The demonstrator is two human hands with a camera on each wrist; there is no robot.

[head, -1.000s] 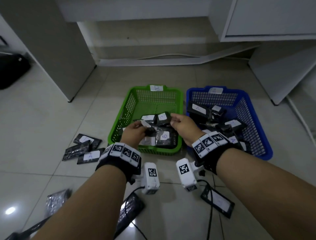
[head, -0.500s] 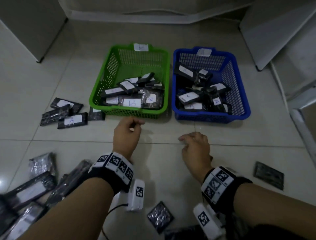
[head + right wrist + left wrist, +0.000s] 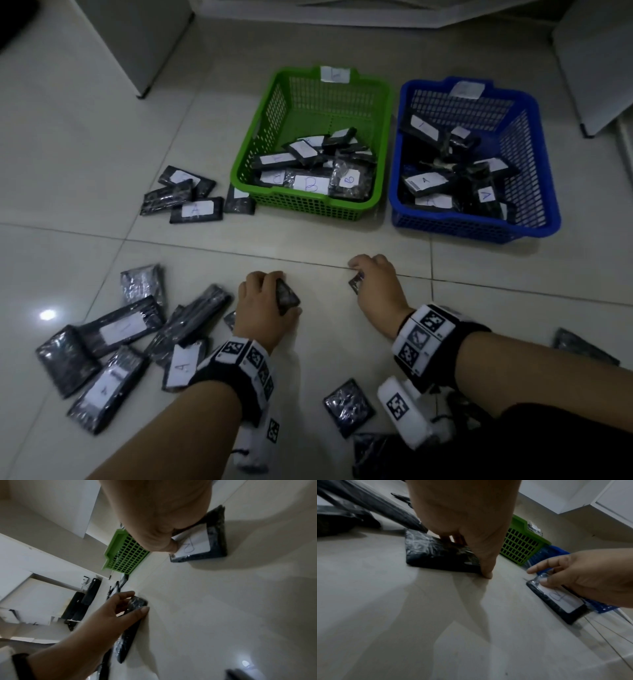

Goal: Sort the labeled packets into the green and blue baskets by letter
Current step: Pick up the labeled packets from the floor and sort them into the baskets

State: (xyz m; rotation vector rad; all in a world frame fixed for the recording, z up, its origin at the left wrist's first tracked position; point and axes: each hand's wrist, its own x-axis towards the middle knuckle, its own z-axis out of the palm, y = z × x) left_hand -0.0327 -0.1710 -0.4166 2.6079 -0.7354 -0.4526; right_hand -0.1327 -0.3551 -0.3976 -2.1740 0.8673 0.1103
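Note:
My left hand [image 3: 274, 291] grips a dark packet [image 3: 287, 297] by its edges on the floor, thumb on one side, fingers on the other [image 3: 485, 573]; no label shows on it. To its right, my right hand [image 3: 359, 274] pinches a second packet [image 3: 556, 599], tilted off the tiles, whose white label bears a letter that looks like a B [image 3: 193, 543]. Behind the hands stand the green basket [image 3: 308, 209] with B-labelled packets and the blue basket [image 3: 462, 229] with A-labelled ones.
A heap of loose packets [image 3: 113, 342] lies on the floor left of my left arm. A few more [image 3: 185, 195] sit beside the green basket. Single packets lie near my wrists [image 3: 349, 404] and at far right [image 3: 582, 346]. White cabinets [image 3: 137, 41] stand behind.
Both hands have drawn back from the baskets to the floor nearer me. Each has taken hold of a packet there. The head view has tipped downward.

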